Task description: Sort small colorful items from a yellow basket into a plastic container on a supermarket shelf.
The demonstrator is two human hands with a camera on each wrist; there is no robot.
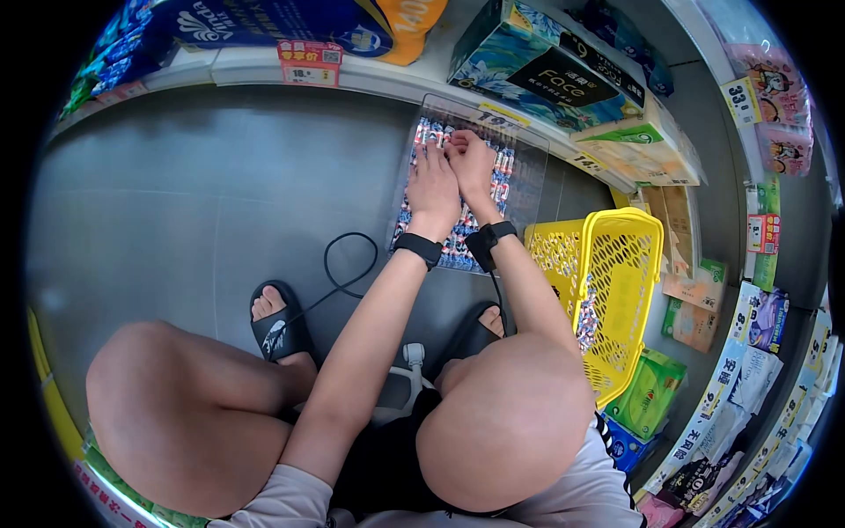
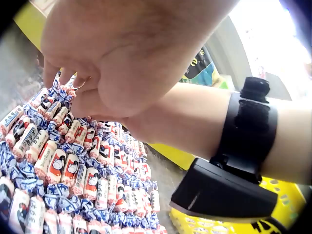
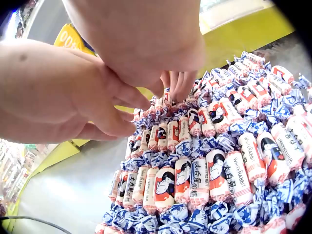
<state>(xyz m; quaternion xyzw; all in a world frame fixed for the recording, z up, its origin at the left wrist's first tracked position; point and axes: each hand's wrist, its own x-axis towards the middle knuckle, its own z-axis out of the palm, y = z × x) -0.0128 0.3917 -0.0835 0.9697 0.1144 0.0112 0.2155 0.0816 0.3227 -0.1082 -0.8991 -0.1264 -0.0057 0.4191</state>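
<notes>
Blue-and-white wrapper twists lay under both hands, toward the far end of the packed rows. The left hand point(image 1: 431, 189) was loosely extended, its unclenched fingers reaching onto the sweets point(image 3: 190, 180); the right hand point(image 1: 473, 167) crowded close beside it with fingers bent downward, and whether it pinched a sweet could not be told. That crowding looked like the nearest trouble: one hand could easily have knocked a piece that the other was touching. The sweets lay on their sides in close rows, twists meeting twists, so a careless push would probably have travelled along a row and skewed it.

On the right wrist, the bulky black device point(image 2: 224, 192) jutted from its band above the near part of the rows; a dip of the forearm might have dragged it across them. The clear box point(image 1: 526, 176) around the sweets appeared to stand on the floor point(image 1: 176, 220), where a hard lean on one wall might have shifted it. Just to its right stood the yellow basket point(image 1: 625, 216), within range of a stray elbow. Farther out, a black cable point(image 1: 325, 260) looped near the left sandal point(image 1: 283, 330), and a shifted foot could have snagged it.
</notes>
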